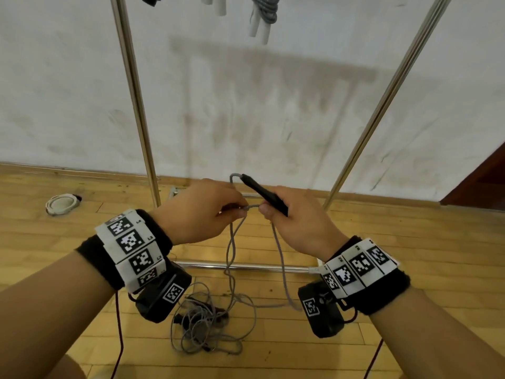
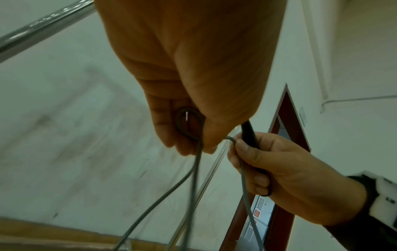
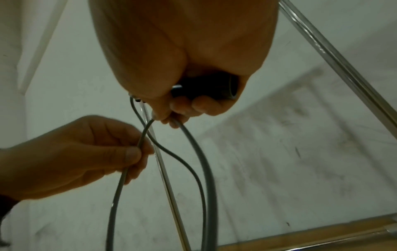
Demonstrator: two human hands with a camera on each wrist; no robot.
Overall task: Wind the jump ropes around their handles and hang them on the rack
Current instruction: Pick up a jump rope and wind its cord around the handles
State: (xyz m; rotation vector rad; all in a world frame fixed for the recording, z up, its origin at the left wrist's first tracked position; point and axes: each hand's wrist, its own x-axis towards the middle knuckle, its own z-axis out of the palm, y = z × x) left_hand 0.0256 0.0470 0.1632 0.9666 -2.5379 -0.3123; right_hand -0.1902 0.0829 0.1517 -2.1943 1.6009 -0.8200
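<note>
My right hand grips a black jump-rope handle that points up and left; its butt end shows in the right wrist view. Grey rope leaves the handle's tip, loops down, and my left hand pinches it between thumb and fingers just left of the handle. The right thumb and forefinger also pinch a strand. Loose grey rope trails to a tangled heap on the floor. A metal rack stands ahead, with wound ropes hanging at the top.
The rack's base bar lies across the wooden floor under my hands. A round white object sits on the floor at left. A white scuffed wall is behind the rack, and a dark red door frame at right.
</note>
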